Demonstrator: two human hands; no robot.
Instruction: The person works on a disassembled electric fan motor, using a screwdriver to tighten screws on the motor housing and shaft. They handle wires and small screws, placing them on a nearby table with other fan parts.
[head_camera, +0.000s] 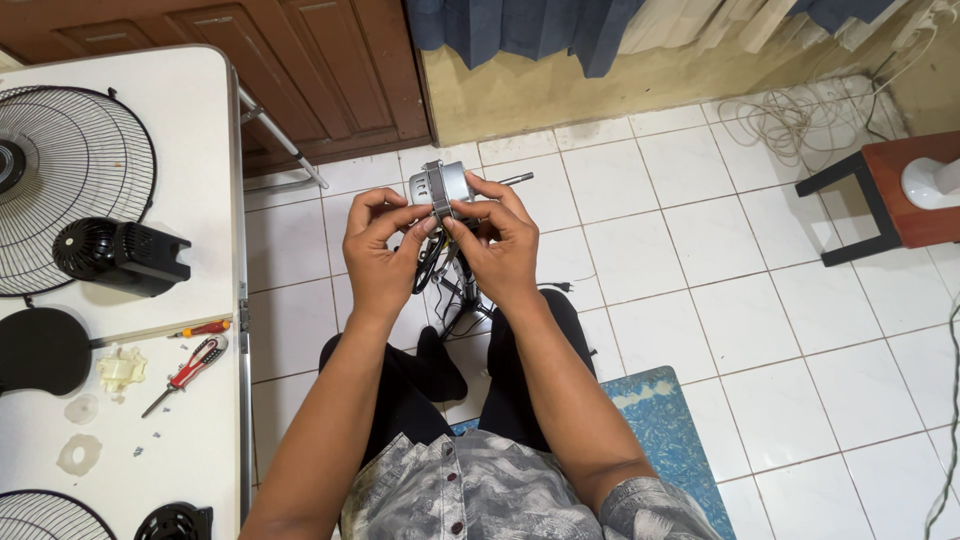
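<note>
I hold a small grey metal fan motor (445, 183) up in front of me with both hands. A thin steel shaft (516, 179) sticks out of it to the right. My left hand (381, 250) grips the motor's left side and underside. My right hand (499, 245) grips its right side, fingertips pinching the dark band around its middle. Black wires (440, 275) hang from the motor down between my hands toward the floor.
A white table (190, 120) stands at my left with a wire fan guard (65, 185), a black motor housing (120, 255), red-handled screwdrivers (190, 362), a black round base (40, 350) and small plastic parts. A wooden stool (885, 200) stands on the tiled floor at right.
</note>
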